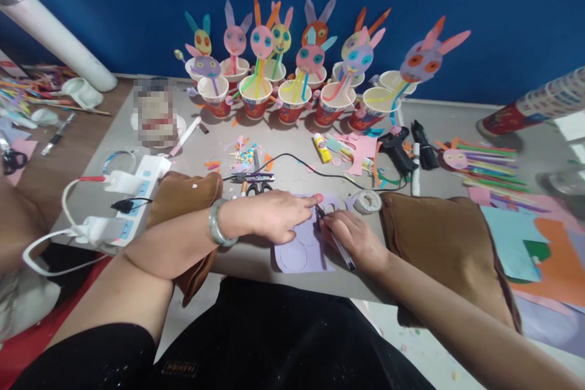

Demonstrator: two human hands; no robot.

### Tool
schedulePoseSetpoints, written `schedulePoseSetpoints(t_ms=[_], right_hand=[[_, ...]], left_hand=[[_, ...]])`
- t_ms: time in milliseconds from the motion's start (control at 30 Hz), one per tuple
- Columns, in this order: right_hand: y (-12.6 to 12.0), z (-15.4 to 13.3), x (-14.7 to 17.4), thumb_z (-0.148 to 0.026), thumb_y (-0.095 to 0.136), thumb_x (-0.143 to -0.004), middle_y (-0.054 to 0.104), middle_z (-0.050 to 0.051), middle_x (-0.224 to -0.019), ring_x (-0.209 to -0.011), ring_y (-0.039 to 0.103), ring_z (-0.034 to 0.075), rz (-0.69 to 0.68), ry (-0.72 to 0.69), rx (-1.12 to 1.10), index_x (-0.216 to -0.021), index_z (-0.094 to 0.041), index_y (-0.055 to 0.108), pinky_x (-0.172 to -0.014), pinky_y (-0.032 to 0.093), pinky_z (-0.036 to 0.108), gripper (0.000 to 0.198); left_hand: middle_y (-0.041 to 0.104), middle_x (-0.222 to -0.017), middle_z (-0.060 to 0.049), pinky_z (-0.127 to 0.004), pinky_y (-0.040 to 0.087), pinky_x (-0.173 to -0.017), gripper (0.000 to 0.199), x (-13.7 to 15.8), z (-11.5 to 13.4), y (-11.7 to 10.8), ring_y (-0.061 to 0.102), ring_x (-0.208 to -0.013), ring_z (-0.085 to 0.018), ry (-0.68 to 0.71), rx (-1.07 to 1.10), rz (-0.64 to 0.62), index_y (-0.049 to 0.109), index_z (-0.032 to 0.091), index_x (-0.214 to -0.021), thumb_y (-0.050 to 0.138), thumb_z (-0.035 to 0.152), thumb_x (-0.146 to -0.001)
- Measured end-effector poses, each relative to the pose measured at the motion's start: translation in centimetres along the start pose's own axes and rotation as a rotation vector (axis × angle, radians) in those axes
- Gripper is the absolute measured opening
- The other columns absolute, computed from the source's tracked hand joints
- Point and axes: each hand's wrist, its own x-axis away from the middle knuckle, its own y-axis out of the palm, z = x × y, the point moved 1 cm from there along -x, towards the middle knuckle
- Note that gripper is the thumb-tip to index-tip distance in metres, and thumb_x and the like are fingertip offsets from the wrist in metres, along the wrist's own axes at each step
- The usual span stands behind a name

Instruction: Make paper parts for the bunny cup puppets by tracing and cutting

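Observation:
A sheet of purple paper [313, 259] lies on the grey table, with a drawn circle visible near its lower left corner. My left hand [269, 216] rests on the sheet, holding nothing, its index finger stretched across the upper part. In my right hand [354, 237] is a pen [340, 248], its tip down at the paper close to my left fingertips. What the tip marks is partly hidden by my fingers. A roll of tape [368, 202] sits just beyond my right hand. Black-handled scissors [259, 187] lie behind my left hand.
Paper cups [295, 111] with rabbit faces line the back. A glue gun [398, 149], glue stick [322, 147] and paper scraps lie before them. Brown cushions [439, 250] flank the work; a power strip [141, 195] is left. Coloured sheets [512, 234] lie right. Another person's arm [18, 225] shows left.

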Motion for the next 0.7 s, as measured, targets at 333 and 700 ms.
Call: schedulePoseSetpoints(t_ms=[333, 700], right_hand=[[-0.23, 0.16, 0.15, -0.007, 0.055, -0.095, 0.066, 0.008, -0.081, -0.074, 0.062, 0.020, -0.005, 0.019, 0.015, -0.094, -0.017, 0.058, -0.066, 0.051, 0.031, 0.011], [0.13, -0.45, -0.70, -0.007, 0.049, -0.096, 0.066, 0.010, -0.084, -0.074, 0.056, 0.020, -0.048, -0.021, 0.030, -0.099, -0.015, 0.061, -0.068, 0.050, 0.032, 0.015]], left_hand=[[0.034, -0.167, -0.014, -0.038, 0.053, -0.088, 0.028, -0.08, -0.16, 0.35, 0.067, -0.109, -0.025, 0.009, -0.012, 0.023, 0.070, 0.013, -0.111, 0.060, 0.022, -0.088], [0.034, -0.166, -0.014, -0.037, 0.053, -0.093, 0.033, 0.01, 0.31, -0.26, 0.067, -0.114, -0.026, -0.017, -0.008, 0.002, 0.067, 0.013, -0.120, 0.061, 0.022, -0.089]])
